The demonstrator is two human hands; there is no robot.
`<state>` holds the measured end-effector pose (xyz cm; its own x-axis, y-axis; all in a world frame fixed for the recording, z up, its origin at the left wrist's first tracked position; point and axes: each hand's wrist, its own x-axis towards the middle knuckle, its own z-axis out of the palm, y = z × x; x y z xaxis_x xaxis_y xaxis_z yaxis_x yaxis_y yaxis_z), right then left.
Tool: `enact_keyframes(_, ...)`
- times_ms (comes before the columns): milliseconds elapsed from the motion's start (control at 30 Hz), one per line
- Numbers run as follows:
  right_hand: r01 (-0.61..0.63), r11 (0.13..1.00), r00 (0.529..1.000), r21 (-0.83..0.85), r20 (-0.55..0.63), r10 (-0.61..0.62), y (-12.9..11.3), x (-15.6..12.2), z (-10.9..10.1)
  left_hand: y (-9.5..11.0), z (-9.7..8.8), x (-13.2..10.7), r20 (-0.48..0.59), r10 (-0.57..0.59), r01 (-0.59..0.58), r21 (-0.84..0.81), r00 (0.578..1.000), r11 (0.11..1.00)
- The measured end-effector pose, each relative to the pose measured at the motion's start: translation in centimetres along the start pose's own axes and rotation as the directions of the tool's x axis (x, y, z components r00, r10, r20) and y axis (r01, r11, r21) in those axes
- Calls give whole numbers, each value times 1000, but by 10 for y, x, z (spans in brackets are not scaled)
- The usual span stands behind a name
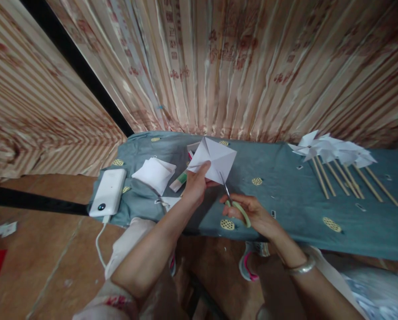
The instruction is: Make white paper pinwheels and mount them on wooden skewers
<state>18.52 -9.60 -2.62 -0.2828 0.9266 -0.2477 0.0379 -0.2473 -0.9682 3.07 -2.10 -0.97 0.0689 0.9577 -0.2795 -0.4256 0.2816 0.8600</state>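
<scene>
My left hand (pixel 196 183) pinches a square sheet of white paper (pixel 217 155) by its near left side, thumb on top. Crease lines cross the sheet, and slits run in from some of its corners. In my right hand (pixel 245 209) is a pair of scissors (pixel 232 202) with pale green handles. Their blades lie at the paper's near corner. Left of my left hand sits a stack of white paper squares (pixel 154 174). A green and white box-like item (pixel 180 181) lies partly hidden behind that hand.
Several white paper pinwheels on wooden sticks (pixel 340 153) lie at the right of the cloth-covered table (pixel 279 178). A white power bank with a cable (pixel 109 191) rests at the left edge. A patterned curtain (pixel 199 66) hangs behind.
</scene>
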Motion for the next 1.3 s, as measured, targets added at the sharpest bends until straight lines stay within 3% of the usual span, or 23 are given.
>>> enact_keyframes(267,7,1000,1000,-22,-13,-7,-1,1,-1,-1,0,0,23,3,-2,-27,1000,1000)
enact_keyframes(1133,-76,982,992,172,-87,92,-5,3,5,-2,0,1,4,-28,29,-29,1000,999)
enact_keyframes(1300,-55,989,993,140,-96,69,-5,4,5,-2,2,-2,1,-52,52,-5,999,999)
